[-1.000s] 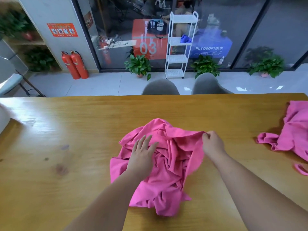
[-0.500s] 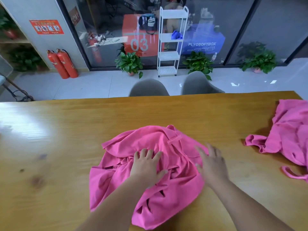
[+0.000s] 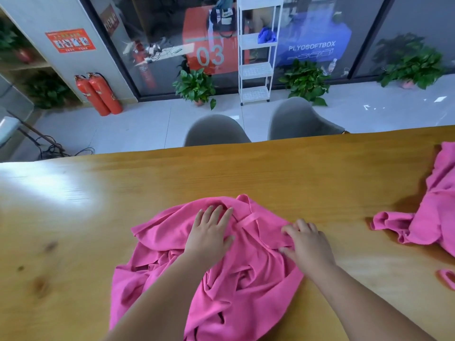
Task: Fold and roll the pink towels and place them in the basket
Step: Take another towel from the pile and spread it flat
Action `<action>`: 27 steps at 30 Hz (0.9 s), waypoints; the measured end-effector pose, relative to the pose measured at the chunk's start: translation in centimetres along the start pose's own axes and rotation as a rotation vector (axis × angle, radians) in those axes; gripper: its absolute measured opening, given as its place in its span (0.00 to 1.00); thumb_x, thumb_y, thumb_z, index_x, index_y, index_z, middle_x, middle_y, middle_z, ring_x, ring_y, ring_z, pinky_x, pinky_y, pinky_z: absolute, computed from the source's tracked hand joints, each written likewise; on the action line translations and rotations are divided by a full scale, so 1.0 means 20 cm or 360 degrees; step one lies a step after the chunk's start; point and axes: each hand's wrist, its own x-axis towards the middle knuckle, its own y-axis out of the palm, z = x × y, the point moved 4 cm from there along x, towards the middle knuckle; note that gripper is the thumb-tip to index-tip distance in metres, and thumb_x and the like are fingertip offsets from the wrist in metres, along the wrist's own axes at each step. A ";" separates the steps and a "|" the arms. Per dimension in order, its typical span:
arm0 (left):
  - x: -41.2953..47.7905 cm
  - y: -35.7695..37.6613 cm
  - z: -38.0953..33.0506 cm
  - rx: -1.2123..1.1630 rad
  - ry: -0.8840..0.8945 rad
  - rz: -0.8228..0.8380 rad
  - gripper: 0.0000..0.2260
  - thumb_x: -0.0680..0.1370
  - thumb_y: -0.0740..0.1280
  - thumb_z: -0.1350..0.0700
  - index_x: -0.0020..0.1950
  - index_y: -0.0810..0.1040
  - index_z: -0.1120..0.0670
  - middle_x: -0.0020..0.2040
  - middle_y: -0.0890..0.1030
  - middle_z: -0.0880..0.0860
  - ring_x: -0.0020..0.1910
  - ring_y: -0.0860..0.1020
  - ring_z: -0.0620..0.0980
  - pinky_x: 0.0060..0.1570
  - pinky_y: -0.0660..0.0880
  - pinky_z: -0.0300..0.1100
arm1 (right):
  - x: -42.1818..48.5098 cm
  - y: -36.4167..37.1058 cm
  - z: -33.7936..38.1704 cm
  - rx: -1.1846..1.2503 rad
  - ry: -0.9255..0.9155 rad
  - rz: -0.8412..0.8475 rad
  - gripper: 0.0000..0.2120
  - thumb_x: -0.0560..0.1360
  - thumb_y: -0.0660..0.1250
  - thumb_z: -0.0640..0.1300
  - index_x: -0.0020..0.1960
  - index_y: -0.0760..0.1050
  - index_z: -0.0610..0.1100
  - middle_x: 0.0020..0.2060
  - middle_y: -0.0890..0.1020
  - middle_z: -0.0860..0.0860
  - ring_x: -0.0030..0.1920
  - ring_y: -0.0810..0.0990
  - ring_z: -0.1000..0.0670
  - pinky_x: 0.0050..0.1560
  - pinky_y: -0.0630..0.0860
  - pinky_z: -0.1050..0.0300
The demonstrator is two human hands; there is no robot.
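Pink towel (image 3: 246, 291), one, crumpled and partly spread, lying on the near middle of the wooden table (image 3: 73, 242), right in front of me.

Left hand (image 3: 209, 232): flat on the towel's far part, fingers straight and together, palm pressing the cloth, nothing grasped.

Right hand (image 3: 307, 244): on the towel's right edge, fingers bent, tips and thumb touching the cloth. I cannot tell whether it pinches a fold or only rests there.

Hanging loop (image 3: 248, 219): a narrow pink strip on the towel, between my two hands.

Second pink towel (image 3: 430, 212): bunched at the table's right edge, well apart from the first and cut off by the frame. A small pink loop (image 3: 446, 279) lies on the table nearer to me, also at the right edge.

Grey chairs (image 3: 216, 130), two, side by side behind the table's far edge.

White shelf rack (image 3: 256, 50): upright on the tiled floor by the glass wall, with a blue cloth (image 3: 267, 36) on an upper shelf.

Potted plants (image 3: 197, 86): along the glass wall.

Fire extinguishers (image 3: 101, 93), two, red, standing far left against the wall.
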 end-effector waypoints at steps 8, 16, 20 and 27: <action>0.20 0.04 -0.02 0.0069 -0.0075 0.0124 0.41 0.80 0.64 0.35 0.86 0.46 0.44 0.87 0.45 0.56 0.85 0.45 0.60 0.83 0.46 0.61 | 0.52 -0.26 -0.28 0.0877 0.0310 -0.0282 0.06 0.81 0.70 0.53 0.53 0.83 0.52 0.45 0.86 0.52 0.48 0.84 0.46 0.43 0.74 0.53; 0.44 -0.05 -0.10 0.0118 0.0018 0.0093 0.42 0.80 0.63 0.32 0.86 0.45 0.44 0.87 0.47 0.53 0.85 0.46 0.59 0.82 0.48 0.62 | 0.99 -0.86 -0.62 0.1534 0.0895 -0.1006 0.10 0.83 0.65 0.52 0.58 0.82 0.49 0.53 0.85 0.47 0.54 0.83 0.42 0.55 0.79 0.49; 0.43 0.02 -0.14 0.0109 0.0018 0.0129 0.40 0.79 0.59 0.28 0.85 0.49 0.43 0.86 0.51 0.54 0.84 0.52 0.60 0.80 0.57 0.62 | 0.91 -0.73 -0.55 0.0932 0.0827 -0.0783 0.22 0.82 0.66 0.48 0.74 0.70 0.47 0.68 0.76 0.41 0.68 0.73 0.37 0.68 0.71 0.43; 0.49 0.11 -0.18 0.0088 -0.0229 0.0344 0.50 0.72 0.56 0.20 0.85 0.41 0.42 0.86 0.40 0.56 0.84 0.42 0.63 0.79 0.48 0.71 | 0.51 -0.07 -0.08 0.0328 0.0268 -0.0286 0.34 0.82 0.55 0.67 0.81 0.63 0.48 0.80 0.64 0.41 0.79 0.62 0.37 0.77 0.65 0.37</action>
